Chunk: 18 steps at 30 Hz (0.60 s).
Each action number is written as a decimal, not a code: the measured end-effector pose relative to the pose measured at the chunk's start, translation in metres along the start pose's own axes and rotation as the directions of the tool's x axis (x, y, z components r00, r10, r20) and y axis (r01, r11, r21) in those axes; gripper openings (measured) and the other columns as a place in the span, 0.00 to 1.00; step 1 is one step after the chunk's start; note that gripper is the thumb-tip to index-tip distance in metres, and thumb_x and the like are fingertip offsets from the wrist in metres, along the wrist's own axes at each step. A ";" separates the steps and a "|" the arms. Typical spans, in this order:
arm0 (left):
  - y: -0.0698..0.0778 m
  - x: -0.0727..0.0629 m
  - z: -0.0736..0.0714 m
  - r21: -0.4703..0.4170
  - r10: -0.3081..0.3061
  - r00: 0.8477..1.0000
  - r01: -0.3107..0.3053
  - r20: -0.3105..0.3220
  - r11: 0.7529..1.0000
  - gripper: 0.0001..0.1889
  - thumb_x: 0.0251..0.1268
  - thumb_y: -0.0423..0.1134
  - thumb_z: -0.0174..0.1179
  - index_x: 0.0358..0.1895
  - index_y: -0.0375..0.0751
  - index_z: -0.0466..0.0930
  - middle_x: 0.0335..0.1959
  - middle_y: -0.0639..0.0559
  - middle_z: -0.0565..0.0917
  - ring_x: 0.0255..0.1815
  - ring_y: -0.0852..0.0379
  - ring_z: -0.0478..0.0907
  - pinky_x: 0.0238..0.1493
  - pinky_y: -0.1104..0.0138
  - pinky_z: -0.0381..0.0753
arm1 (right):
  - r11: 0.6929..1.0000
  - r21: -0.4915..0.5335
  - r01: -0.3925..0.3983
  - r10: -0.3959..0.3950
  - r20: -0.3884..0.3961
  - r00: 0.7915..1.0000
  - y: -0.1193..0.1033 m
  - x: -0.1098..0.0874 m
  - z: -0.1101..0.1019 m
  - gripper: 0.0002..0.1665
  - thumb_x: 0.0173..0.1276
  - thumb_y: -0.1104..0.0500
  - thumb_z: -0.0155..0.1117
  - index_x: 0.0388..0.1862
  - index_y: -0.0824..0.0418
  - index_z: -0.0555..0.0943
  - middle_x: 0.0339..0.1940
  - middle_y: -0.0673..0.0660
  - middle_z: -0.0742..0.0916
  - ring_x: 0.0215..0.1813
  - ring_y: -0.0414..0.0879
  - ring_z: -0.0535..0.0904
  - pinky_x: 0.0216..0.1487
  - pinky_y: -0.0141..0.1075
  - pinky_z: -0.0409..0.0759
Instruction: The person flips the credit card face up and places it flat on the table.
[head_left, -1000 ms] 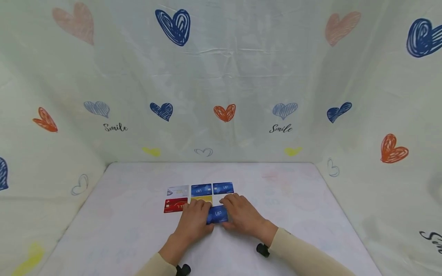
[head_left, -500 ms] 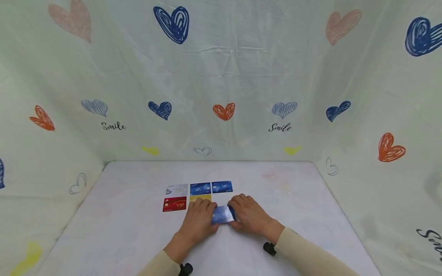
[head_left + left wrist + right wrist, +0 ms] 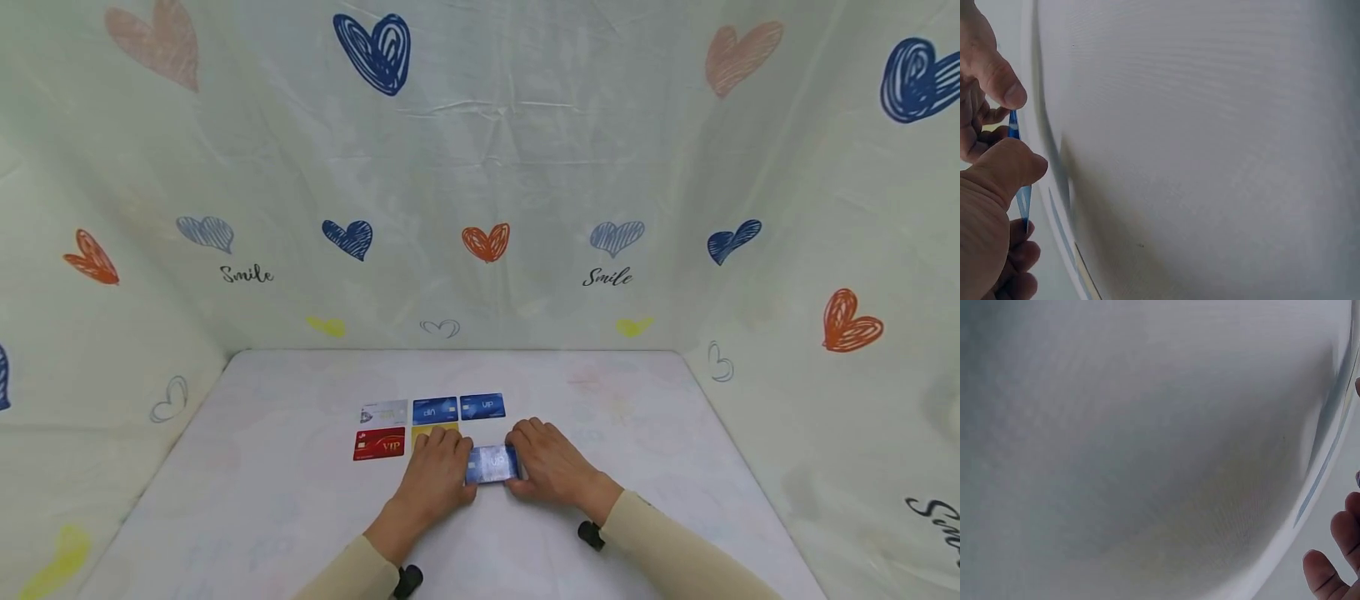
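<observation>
Between both hands, a blue VIP card (image 3: 491,464) is held above the white table (image 3: 300,517), tilted so that it catches the light. My left hand (image 3: 435,475) pinches its left end between thumb and fingers, and my right hand (image 3: 552,465) pinches its right end. The left wrist view shows the card nearly edge-on, with the thumb of the left hand (image 3: 988,206) over its near face. Only some fingertips (image 3: 1344,531) of the right hand appear in the right wrist view.
Behind the hands lie flat cards: a silver card (image 3: 384,413), two blue cards (image 3: 435,411) in the back row, and a red VIP card (image 3: 378,444) with a yellow card (image 3: 435,430) in front. The left hand partly covers the yellow one. A heart-printed curtain (image 3: 487,167) surrounds the table.
Both hands have shifted right with the blue VIP card between them. The card has gone from lying near the yellow card to tilted and shiny; the other cards have stayed put.
</observation>
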<state>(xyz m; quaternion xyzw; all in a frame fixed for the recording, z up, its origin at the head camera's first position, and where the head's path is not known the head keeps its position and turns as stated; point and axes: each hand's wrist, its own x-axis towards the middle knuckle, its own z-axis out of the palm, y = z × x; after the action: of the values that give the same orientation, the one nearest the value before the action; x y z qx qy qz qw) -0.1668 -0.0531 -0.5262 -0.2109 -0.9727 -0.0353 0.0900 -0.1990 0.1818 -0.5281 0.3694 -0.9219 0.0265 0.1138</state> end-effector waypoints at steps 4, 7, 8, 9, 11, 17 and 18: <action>0.000 0.001 0.002 -0.022 -0.015 0.999 0.016 0.036 1.000 0.37 0.51 0.59 0.81 0.60 0.41 0.83 0.52 0.46 0.83 0.52 0.49 0.71 0.53 0.55 0.74 | 1.000 0.025 -0.014 0.013 0.029 0.999 0.000 -0.001 0.001 0.33 0.61 0.37 0.76 0.54 0.57 0.80 0.49 0.50 0.82 0.51 0.44 0.76 0.51 0.39 0.79; 0.000 0.000 0.002 -0.036 -0.019 0.998 0.022 0.064 0.999 0.37 0.52 0.60 0.80 0.62 0.42 0.83 0.53 0.47 0.83 0.53 0.49 0.71 0.53 0.55 0.73 | 0.999 0.027 -0.020 0.019 0.049 0.999 0.000 -0.001 0.003 0.32 0.62 0.37 0.75 0.55 0.57 0.80 0.49 0.50 0.82 0.51 0.44 0.75 0.51 0.39 0.79; 0.000 0.000 0.002 -0.040 -0.019 0.997 0.022 0.071 0.999 0.38 0.52 0.60 0.80 0.62 0.42 0.82 0.53 0.46 0.83 0.53 0.49 0.71 0.53 0.55 0.73 | 0.999 0.024 -0.021 0.019 0.051 0.998 0.000 -0.001 0.003 0.32 0.62 0.37 0.74 0.55 0.57 0.80 0.49 0.50 0.82 0.51 0.44 0.75 0.51 0.39 0.79; 0.000 0.000 0.001 -0.043 -0.019 0.997 0.022 0.077 0.999 0.38 0.52 0.60 0.80 0.63 0.42 0.82 0.54 0.46 0.83 0.54 0.49 0.71 0.54 0.55 0.73 | 1.000 0.021 -0.020 0.019 0.053 0.998 0.001 -0.002 0.004 0.32 0.63 0.37 0.74 0.55 0.57 0.81 0.49 0.50 0.82 0.51 0.44 0.75 0.51 0.39 0.79; 0.001 -0.001 0.001 -0.045 -0.017 0.997 0.020 0.078 0.999 0.38 0.52 0.60 0.80 0.64 0.43 0.82 0.55 0.46 0.82 0.55 0.49 0.71 0.54 0.55 0.73 | 1.000 0.017 -0.017 0.016 0.055 0.998 0.001 -0.002 0.005 0.32 0.63 0.37 0.73 0.55 0.57 0.81 0.49 0.50 0.82 0.50 0.44 0.75 0.51 0.39 0.79; 0.000 0.000 0.002 -0.037 -0.013 0.997 0.016 0.080 0.999 0.39 0.52 0.60 0.80 0.64 0.43 0.82 0.55 0.47 0.82 0.55 0.49 0.71 0.54 0.55 0.72 | 1.000 0.017 -0.010 0.009 0.049 0.999 0.002 -0.001 0.006 0.31 0.62 0.38 0.74 0.54 0.58 0.81 0.48 0.50 0.82 0.49 0.44 0.75 0.49 0.38 0.79; 0.001 0.000 0.002 -0.038 -0.013 0.996 0.016 0.084 0.999 0.39 0.52 0.60 0.80 0.64 0.43 0.82 0.55 0.47 0.82 0.55 0.49 0.71 0.54 0.55 0.72 | 1.000 0.018 -0.011 0.010 0.051 0.999 0.002 -0.001 0.006 0.31 0.62 0.38 0.74 0.54 0.58 0.82 0.48 0.50 0.82 0.49 0.44 0.76 0.49 0.38 0.79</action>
<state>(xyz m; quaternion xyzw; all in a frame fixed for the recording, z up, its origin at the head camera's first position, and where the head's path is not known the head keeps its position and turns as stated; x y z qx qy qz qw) -0.1671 -0.0523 -0.5280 -0.2068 -0.9763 -0.0458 0.0449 -0.2008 0.1833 -0.5340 0.3660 -0.9262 0.0260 0.0867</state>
